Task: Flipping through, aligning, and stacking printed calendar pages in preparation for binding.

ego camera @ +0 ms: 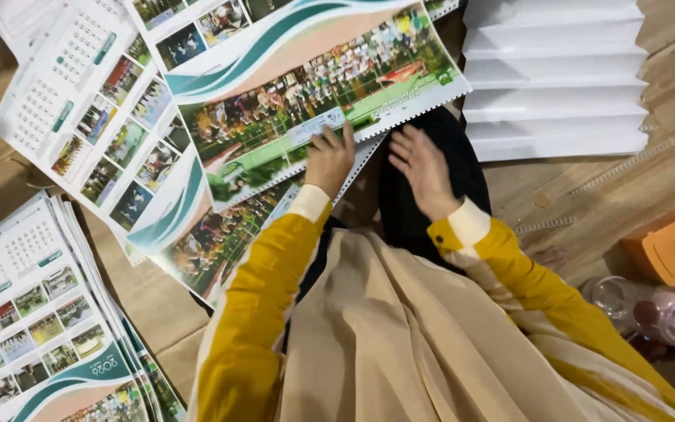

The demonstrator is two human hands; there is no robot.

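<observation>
Calendar collation, aligning step: left hand [330, 160] pressed flat on top calendar sheet [314, 101], fingers together; right hand [423, 168] open, fingers spread, above black cloth [431, 211]; next move likely needs punched edges squared

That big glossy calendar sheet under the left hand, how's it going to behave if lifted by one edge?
Probably floppy: the calendar sheet is wide and thin, so it would likely sag when lifted. It looks glossy, so it may slide easily over the sheets beneath. The punched edge near the left hand could tear if pulled hard. The right hand rests on dark cloth, not the sheet.
</observation>
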